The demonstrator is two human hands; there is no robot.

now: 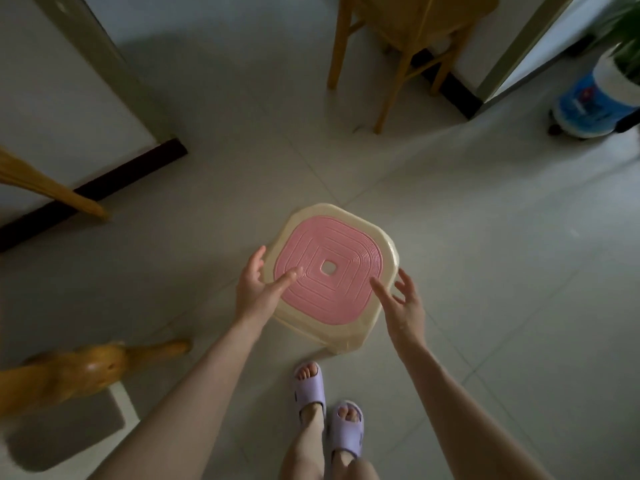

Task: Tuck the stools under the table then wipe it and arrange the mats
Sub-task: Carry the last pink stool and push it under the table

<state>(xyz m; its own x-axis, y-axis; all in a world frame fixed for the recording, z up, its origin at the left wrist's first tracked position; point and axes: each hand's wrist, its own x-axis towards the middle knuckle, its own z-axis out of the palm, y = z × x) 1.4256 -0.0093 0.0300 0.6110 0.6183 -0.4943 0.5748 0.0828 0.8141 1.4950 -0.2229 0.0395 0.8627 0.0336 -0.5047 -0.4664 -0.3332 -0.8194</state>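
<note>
A plastic stool (346, 237) with a cream rim and a ribbed pink seat stands on the tiled floor right in front of me. My left hand (258, 289) hovers at its left edge, fingers spread, thumb over the pink seat. On the stool's right side my right hand (403, 303) is likewise spread, fingers apart just off the rim. Neither hand grips the stool. No table top, cloth or table mats are in view.
A wooden chair or stool (398, 46) stands at the back by the wall. Carved wooden legs (69, 372) and a slanted leg (52, 192) reach in from the left, with a grey floor mat (69, 434) under them. A potted plant (595, 98) stands far right. My feet in lilac slippers (329, 414) are below.
</note>
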